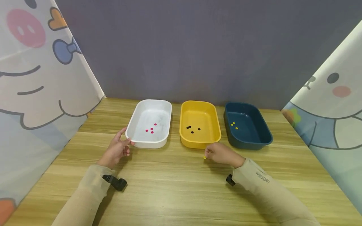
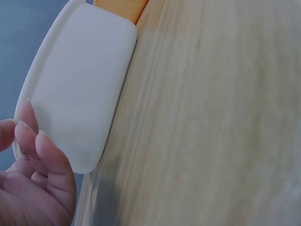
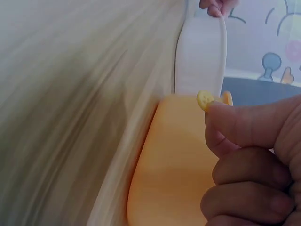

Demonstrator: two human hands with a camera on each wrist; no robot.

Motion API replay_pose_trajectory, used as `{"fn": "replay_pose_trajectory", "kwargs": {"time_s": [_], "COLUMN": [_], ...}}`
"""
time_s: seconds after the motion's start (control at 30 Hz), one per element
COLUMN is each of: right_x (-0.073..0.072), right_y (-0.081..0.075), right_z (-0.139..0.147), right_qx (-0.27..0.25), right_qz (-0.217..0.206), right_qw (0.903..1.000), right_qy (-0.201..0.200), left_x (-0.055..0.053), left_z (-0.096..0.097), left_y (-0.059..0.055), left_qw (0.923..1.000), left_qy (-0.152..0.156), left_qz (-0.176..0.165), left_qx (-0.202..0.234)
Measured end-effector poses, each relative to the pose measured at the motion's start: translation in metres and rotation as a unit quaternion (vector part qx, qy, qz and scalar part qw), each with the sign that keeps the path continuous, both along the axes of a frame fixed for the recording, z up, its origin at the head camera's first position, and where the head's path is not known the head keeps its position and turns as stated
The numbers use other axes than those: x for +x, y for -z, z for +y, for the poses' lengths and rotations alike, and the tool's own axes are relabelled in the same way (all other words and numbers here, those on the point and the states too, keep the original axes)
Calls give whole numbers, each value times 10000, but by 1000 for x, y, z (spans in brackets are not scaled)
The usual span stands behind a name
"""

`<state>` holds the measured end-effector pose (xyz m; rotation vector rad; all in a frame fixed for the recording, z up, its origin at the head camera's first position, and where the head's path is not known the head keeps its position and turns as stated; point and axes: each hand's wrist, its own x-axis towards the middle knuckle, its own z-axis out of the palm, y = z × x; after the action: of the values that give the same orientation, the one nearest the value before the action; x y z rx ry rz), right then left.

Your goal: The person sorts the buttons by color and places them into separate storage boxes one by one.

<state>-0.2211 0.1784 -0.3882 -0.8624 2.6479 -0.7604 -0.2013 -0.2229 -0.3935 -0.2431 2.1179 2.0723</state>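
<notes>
A yellow button (image 3: 204,100) with small holes is pinched between the thumb and forefinger of my right hand (image 1: 222,153), just in front of the yellow tub (image 1: 190,143). My left hand (image 1: 116,150) holds the near left corner of the white tub (image 1: 150,145) at its rim, the thumb at the front and a finger along the side. Several red buttons (image 1: 151,129) lie in the white tub. In the yellow tub are several black buttons (image 1: 192,132). Three yellow buttons (image 1: 236,128) lie inside the dark blue tub (image 1: 250,146) on the right.
The three tubs stand in a row at the back of the wooden table (image 1: 169,188), before a grey partition (image 1: 181,50). Cartoon-printed cloths (image 1: 51,88) hang on both sides. Each wrist wears a black strapped device (image 1: 120,184).
</notes>
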Motion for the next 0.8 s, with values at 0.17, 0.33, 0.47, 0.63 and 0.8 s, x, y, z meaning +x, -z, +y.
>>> {"fn": "replay_pose_trajectory", "kwargs": {"time_s": [0.17, 0.33, 0.47, 0.63, 0.8], "right_x": [3, 8, 11, 16, 18], "right_y": [-2, -10, -9, -7, -7], "right_z": [19, 45, 64, 83, 96], "right_qx": [5, -10, -116, -138, -145], "right_qz": [-54, 35, 130, 325, 306], "right_qw": [9995, 9987, 9978, 9965, 9956], "right_qy": [296, 504, 641, 754, 878], "left_x": [1, 2, 1, 0, -1], "left_z": [-1, 2, 4, 3, 0], "left_y": [0, 2, 2, 1, -2], "left_qw": [10000, 9999, 9999, 9999, 9998], "left_qy": [-14, 13, 41, 74, 102], "left_qz": [-12, -6, 38, 32, 48], "left_qx": [5, 145, 158, 122, -163]}}
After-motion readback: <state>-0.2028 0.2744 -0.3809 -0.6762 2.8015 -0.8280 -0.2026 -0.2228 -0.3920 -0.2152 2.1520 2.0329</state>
